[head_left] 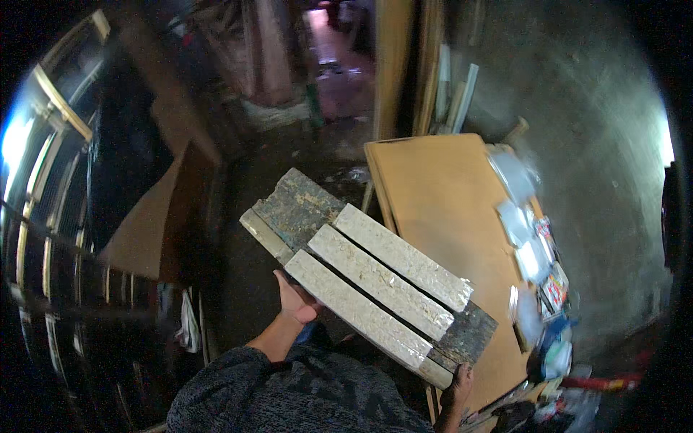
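Observation:
A worn, dark board (292, 206) lies tilted across both hands, its far end up to the left and its near end down to the right. Three long, pale, speckled bars (382, 281) rest on it side by side with narrow gaps between them, their right ends glossy. What the bars are made of I cannot tell. My left hand (296, 299) grips the board's lower left edge, its fingers partly hidden beneath. At the lower right corner my right hand (460, 386) is closed on the board's end, with most of its fingers out of sight.
Right of the board stands a tan-topped table (433, 180) with plastic packets (534, 260) along its far right side. Upright planks (408, 72) lean behind it. A slatted rack (50, 245) fills the left, near a brown panel (184, 216). A grey wall (599, 144) closes the right.

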{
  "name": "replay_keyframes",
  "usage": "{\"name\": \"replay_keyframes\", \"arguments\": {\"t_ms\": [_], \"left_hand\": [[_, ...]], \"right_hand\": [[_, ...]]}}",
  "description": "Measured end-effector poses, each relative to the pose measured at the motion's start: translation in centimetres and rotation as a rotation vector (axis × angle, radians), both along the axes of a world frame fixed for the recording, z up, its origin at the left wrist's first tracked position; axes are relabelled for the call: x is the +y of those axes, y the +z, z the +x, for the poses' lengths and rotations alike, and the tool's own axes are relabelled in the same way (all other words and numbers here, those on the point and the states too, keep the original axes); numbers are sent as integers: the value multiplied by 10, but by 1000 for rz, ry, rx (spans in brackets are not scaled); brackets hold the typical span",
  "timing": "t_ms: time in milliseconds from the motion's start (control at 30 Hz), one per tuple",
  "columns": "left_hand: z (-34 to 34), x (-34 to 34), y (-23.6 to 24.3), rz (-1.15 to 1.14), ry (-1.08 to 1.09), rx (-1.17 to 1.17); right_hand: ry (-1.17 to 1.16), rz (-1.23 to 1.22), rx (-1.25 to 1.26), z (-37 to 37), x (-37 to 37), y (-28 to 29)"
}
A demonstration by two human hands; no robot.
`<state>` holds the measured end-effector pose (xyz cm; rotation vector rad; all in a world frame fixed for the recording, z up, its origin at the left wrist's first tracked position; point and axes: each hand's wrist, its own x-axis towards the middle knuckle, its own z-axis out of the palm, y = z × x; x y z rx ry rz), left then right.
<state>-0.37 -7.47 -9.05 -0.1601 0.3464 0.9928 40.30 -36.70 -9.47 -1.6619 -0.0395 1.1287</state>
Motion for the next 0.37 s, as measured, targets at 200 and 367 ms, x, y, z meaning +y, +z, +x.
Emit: {"name": "replay_keyframes", "arguments": {"t_ms": [200, 367], "left_hand": [[53, -4, -3, -321, 192, 505], [91, 6, 9, -403, 283, 657]], "right_hand": [[399, -191, -321, 82, -10, -62], [418, -501, 66, 87, 141, 44]]}}
